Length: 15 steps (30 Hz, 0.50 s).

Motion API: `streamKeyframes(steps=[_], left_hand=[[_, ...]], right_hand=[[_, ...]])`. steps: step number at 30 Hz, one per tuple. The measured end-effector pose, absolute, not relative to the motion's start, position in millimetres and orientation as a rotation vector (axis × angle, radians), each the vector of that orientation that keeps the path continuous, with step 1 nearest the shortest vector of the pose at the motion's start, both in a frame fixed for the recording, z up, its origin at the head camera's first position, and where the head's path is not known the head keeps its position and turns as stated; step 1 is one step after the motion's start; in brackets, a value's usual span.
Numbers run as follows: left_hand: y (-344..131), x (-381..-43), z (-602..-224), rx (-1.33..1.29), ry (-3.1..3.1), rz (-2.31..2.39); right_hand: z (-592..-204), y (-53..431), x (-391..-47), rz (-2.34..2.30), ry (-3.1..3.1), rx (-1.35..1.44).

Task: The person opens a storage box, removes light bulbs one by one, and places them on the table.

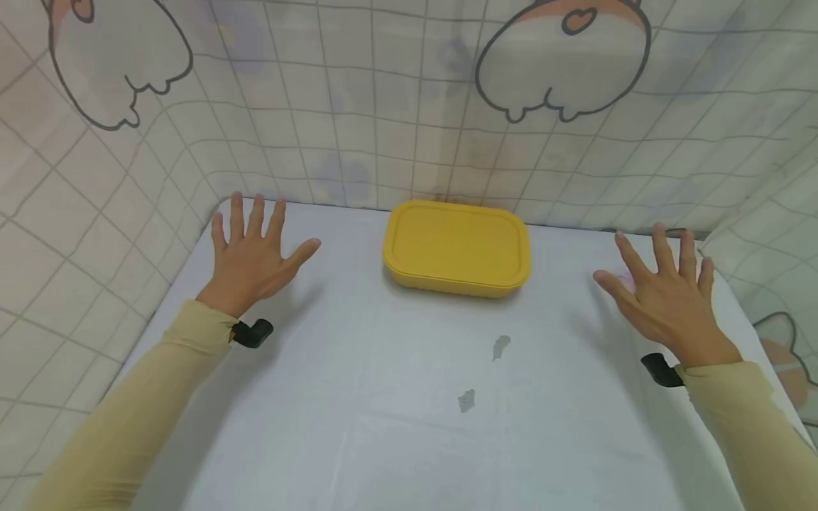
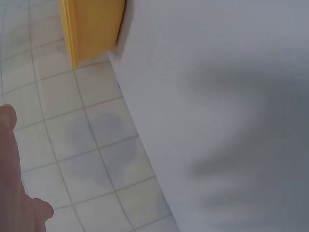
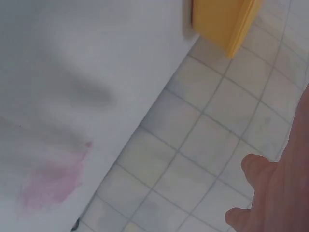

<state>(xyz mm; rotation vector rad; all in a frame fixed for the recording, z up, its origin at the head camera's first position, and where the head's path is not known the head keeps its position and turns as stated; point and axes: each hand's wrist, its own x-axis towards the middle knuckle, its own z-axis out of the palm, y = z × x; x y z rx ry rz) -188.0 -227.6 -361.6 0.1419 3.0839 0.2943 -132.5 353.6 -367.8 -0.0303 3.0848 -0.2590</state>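
Note:
A yellow rectangular box (image 1: 456,245) with rounded corners and a lid on stands at the far edge of the white table. To its left, my left hand (image 1: 249,266) hovers with fingers straight and spread, its shadow falling on the tabletop. On the other side my right hand (image 1: 671,305) is likewise spread, apart from the box and holding nothing. Part of the yellow box (image 2: 94,29) shows at the top of the left wrist view, and its other end (image 3: 222,21) appears in the right wrist view.
The white table (image 1: 415,454) has two grey worn patches (image 1: 501,346) in front of the box. A pink stain (image 3: 53,186) marks the tabletop near the right hand. Behind and beside the table hangs a checked curtain (image 1: 358,106) with cartoon animal prints.

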Motion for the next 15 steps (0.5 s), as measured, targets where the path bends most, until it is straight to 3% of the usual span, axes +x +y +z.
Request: streamKeyframes(steps=[15], left_hand=[[-196.1,-203.6,-358.6,0.182,3.077,0.29]], right_hand=[[-371.2,315.0,-155.2,-0.285,3.083,-0.028]])
